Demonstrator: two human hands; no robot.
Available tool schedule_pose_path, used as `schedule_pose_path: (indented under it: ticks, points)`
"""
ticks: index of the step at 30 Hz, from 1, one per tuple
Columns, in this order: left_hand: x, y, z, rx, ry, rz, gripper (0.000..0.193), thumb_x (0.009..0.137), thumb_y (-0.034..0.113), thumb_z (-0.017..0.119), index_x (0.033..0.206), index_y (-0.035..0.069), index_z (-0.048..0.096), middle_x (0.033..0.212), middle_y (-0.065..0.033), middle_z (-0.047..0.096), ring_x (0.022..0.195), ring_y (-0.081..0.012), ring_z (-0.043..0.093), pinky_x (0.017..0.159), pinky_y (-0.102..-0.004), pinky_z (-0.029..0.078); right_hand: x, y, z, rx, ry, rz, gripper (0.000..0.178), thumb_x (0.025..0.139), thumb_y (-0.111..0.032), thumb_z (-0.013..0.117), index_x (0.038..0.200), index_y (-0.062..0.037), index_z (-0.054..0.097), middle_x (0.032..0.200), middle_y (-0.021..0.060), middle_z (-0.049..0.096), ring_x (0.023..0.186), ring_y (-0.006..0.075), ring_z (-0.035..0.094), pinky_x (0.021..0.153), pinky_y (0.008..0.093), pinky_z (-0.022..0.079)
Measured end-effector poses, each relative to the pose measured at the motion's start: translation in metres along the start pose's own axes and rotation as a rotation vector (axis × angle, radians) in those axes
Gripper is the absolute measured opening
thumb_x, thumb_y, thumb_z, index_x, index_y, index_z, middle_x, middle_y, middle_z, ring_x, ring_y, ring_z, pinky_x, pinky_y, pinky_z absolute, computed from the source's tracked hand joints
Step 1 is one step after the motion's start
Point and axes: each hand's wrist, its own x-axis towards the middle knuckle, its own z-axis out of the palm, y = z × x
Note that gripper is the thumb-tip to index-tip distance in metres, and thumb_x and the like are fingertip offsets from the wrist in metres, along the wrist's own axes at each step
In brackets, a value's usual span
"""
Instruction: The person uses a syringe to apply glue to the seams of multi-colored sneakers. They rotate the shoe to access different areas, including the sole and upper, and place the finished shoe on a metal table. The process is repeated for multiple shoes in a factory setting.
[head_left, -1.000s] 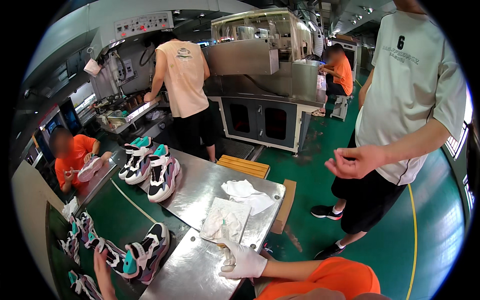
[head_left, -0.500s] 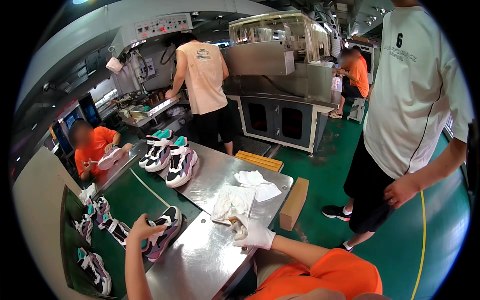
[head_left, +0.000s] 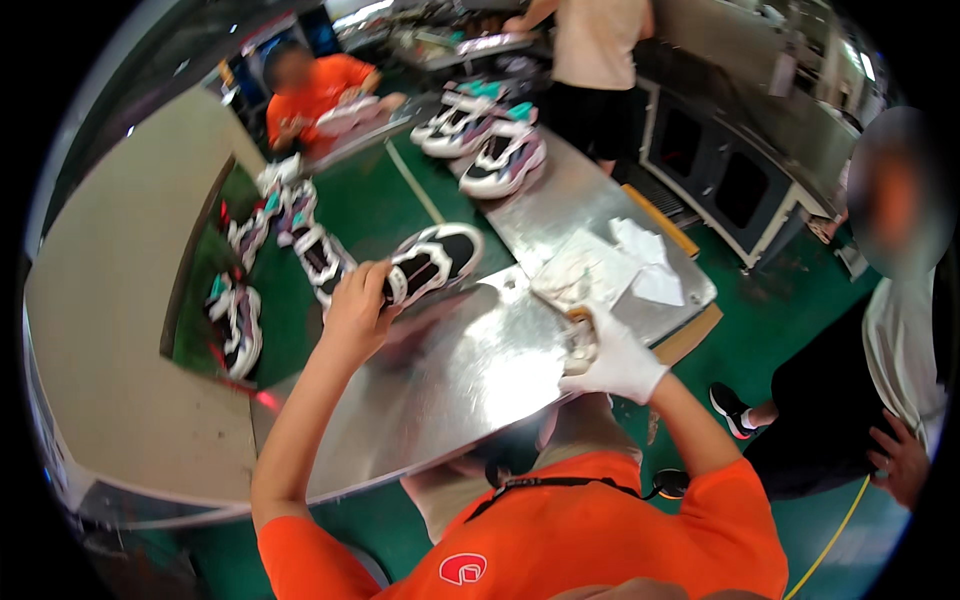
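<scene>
My bare left hand (head_left: 358,312) is closed round the heel end of a black, white and purple sneaker (head_left: 436,262), its toe pointing away to the right. The sneaker is over the joint between the green belt and the metal table (head_left: 440,380). My right hand (head_left: 618,358), in a white glove, is closed on a small off-white thing with a brown edge (head_left: 579,338), too blurred to name. Just beyond that hand lies a stained white cloth pad (head_left: 583,270), beside a crumpled white cloth (head_left: 648,265).
Several similar sneakers lie on the green belt (head_left: 375,200), one sneaker (head_left: 236,328) near its left wall. More sneakers (head_left: 502,160) stand at the table's far end. A seated person in orange (head_left: 318,95) handles a shoe. Another person (head_left: 850,390) stands at right, near the table.
My view has tilted down and turned left. The left hand, loosely open by the sneaker before, now grips its heel, and the sneaker has turned. The right hand keeps its small thing near the pad.
</scene>
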Motion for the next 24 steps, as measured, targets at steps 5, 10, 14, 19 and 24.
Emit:
schedule_pose_path:
  ticks: [5,10,14,19,24]
  points:
    - [-0.044,0.074,-0.060,0.165,0.124,0.160,0.043,0.074,0.006,0.065,0.117,0.005,0.059,0.118,-0.0203,0.057,0.105,-0.0375,0.058,0.088,-0.0467,0.047,-0.009,-0.024,-0.022,0.214,-0.154,0.322,0.077,0.066,-0.012,0.078,0.132,-0.0035,0.041,0.087,0.0064,0.062,0.074,0.0116,0.058,0.072,0.0259,0.051]
    - [-0.105,0.109,-0.045,0.101,-0.071,0.129,0.039,0.072,0.009,0.076,0.109,0.013,0.066,0.120,-0.0164,0.058,0.112,-0.0335,0.057,0.095,-0.0456,0.047,0.015,-0.011,-0.017,-0.227,-0.210,0.034,0.070,0.064,-0.011,0.077,0.128,-0.0011,0.048,0.088,0.0061,0.062,0.073,0.0080,0.057,0.066,0.0241,0.049]
    - [-0.124,0.106,-0.034,-0.025,0.022,0.070,0.038,0.076,0.011,0.067,0.112,0.022,0.065,0.125,-0.0172,0.057,0.113,-0.0310,0.058,0.097,-0.0425,0.048,0.023,-0.036,-0.029,0.324,-0.304,0.253,0.082,0.068,-0.042,0.070,0.129,0.0077,0.047,0.087,0.0122,0.061,0.065,0.0180,0.060,0.057,0.0268,0.051]
    - [-0.118,0.103,-0.029,0.035,0.058,-0.046,0.031,0.074,0.026,0.078,0.101,0.036,0.066,0.120,-0.0061,0.063,0.113,-0.0236,0.061,0.094,-0.0347,0.048,0.044,-0.043,-0.011,0.878,-0.353,0.078,0.103,0.058,-0.061,0.074,0.125,0.0123,0.046,0.093,0.0201,0.060,0.072,0.0286,0.063,0.073,0.0352,0.052]
    - [-0.107,0.099,-0.034,-0.029,0.026,-0.061,0.031,0.077,0.025,0.076,0.104,0.036,0.064,0.120,-0.0065,0.063,0.111,-0.0231,0.063,0.092,-0.0329,0.049,0.073,-0.034,0.028,1.140,-0.658,0.090,0.116,0.050,-0.057,0.079,0.130,0.0166,0.038,0.103,0.0239,0.057,0.082,0.0317,0.063,0.075,0.0358,0.052]
